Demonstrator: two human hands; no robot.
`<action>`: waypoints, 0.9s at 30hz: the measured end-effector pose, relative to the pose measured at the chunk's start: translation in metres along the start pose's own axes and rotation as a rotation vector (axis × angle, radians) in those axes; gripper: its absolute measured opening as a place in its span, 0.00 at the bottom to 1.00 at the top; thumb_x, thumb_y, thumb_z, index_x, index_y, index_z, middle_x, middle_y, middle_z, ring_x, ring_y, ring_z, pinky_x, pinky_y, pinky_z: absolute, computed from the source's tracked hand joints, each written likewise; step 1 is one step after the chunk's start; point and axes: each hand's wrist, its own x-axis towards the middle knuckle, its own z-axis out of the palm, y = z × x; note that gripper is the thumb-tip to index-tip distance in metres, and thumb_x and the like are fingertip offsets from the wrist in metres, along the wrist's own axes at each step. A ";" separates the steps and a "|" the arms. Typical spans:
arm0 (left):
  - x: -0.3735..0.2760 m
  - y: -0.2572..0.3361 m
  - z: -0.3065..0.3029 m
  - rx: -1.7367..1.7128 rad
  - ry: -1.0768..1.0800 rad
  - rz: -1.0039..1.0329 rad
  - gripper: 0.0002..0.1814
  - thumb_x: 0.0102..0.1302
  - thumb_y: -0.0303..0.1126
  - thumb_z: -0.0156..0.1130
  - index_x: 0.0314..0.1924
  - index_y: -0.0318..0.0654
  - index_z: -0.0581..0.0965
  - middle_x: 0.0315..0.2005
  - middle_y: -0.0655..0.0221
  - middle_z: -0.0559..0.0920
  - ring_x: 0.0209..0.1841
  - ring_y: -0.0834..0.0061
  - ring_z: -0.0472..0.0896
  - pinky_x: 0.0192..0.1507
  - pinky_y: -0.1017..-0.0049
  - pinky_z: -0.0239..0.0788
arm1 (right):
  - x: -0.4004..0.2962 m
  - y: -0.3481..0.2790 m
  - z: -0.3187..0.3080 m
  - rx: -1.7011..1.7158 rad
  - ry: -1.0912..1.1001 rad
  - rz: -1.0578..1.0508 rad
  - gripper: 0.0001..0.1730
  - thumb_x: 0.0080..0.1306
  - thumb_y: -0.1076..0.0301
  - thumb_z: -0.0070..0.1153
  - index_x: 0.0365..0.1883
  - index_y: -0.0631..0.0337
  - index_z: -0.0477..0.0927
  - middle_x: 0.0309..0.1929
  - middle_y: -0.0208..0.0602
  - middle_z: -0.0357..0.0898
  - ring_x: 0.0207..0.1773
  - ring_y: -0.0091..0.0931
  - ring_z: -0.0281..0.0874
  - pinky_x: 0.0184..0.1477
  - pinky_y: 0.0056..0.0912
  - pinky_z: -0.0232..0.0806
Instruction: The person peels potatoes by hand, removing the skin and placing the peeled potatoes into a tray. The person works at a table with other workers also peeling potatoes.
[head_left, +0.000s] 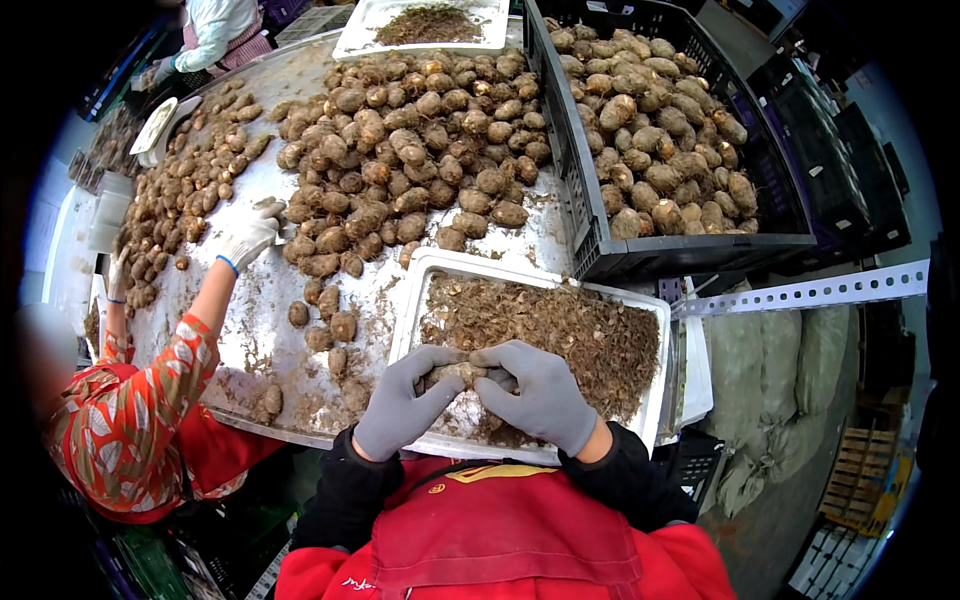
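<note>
Both of my hands wear grey gloves and meet over a white plastic tray. Between them is a brown taro corm, partly hidden by the fingers. My left hand grips its left end with thumb and fingers. On the other end, the thumb and fingers of my right hand are closed. Beneath my hands the tray holds a thick layer of brown, fibrous peelings. Beyond the tray lies a large heap of hairy taro corms, with a few loose ones to its front left.
A black plastic crate full of taro corms stands at the back right. To my left, a co-worker's white-gloved hand reaches to the heap's edge. Another tray with peelings sits at the far end. A perforated metal bar juts out right.
</note>
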 end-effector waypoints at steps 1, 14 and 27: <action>-0.001 0.001 0.001 0.070 0.015 0.026 0.17 0.66 0.29 0.66 0.53 0.30 0.80 0.44 0.66 0.84 0.43 0.82 0.82 0.45 0.79 0.74 | 0.000 0.000 0.000 -0.005 -0.006 -0.009 0.15 0.62 0.65 0.63 0.44 0.63 0.83 0.35 0.43 0.80 0.34 0.36 0.83 0.38 0.35 0.75; -0.002 -0.005 0.010 0.064 0.044 0.127 0.16 0.67 0.29 0.65 0.52 0.30 0.80 0.43 0.62 0.85 0.42 0.74 0.83 0.45 0.75 0.75 | 0.001 0.001 -0.007 0.075 -0.018 0.103 0.12 0.65 0.67 0.60 0.43 0.64 0.84 0.35 0.44 0.83 0.33 0.33 0.84 0.37 0.32 0.75; 0.001 -0.008 0.010 -0.503 -0.026 -0.039 0.18 0.72 0.30 0.61 0.57 0.27 0.76 0.46 0.64 0.83 0.46 0.78 0.81 0.50 0.75 0.76 | -0.002 0.010 -0.007 0.310 0.062 0.147 0.15 0.69 0.72 0.55 0.52 0.67 0.82 0.42 0.39 0.83 0.42 0.28 0.84 0.45 0.29 0.75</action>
